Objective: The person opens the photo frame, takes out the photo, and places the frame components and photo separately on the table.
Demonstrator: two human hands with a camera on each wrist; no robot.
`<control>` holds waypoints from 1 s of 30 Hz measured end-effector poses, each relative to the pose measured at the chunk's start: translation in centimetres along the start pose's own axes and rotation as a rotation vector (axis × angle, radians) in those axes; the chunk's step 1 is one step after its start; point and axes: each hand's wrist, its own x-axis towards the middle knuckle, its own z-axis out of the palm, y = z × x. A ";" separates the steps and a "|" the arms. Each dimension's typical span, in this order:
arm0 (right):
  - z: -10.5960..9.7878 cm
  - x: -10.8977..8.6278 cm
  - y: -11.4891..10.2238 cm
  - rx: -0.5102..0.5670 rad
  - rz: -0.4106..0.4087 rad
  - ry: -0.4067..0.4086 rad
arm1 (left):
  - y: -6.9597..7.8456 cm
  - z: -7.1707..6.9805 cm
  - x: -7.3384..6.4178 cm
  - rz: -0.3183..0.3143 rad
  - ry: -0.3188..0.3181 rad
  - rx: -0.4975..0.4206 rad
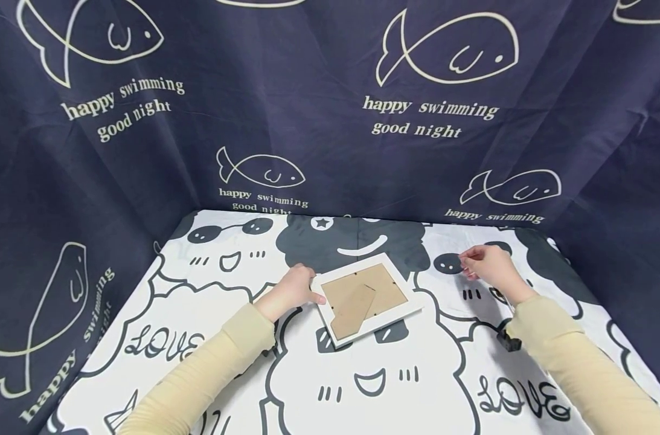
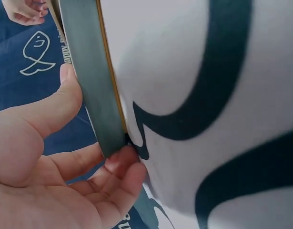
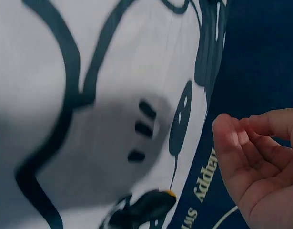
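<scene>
**Left hand gripping picture frame, right hand raised beside it**

From my end, the left hand is holding the frame by its left edge, the thumb lying on one side and the fingers curling round the other. To its right, the frame is sitting at a slant mid-table, showing me its brown backing and stand flap above the sheep-print cloth; I cannot tell whether it is touching. Farther right, the right hand is hovering near the dark curtain, its fingers bending toward the thumb; I cannot tell whether they are pinching anything.
</scene>
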 end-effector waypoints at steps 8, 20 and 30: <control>-1.3 1.1 2.2 -0.143 -0.022 0.120 | 0.6 -0.4 0.2 -0.030 -0.029 0.039; -1.2 2.6 5.2 -0.261 0.018 0.193 | 0.7 -0.4 0.5 -0.062 -0.036 0.039; 0.0 3.0 5.2 -0.327 0.338 0.057 | 0.7 -0.4 0.4 -0.073 -0.044 0.030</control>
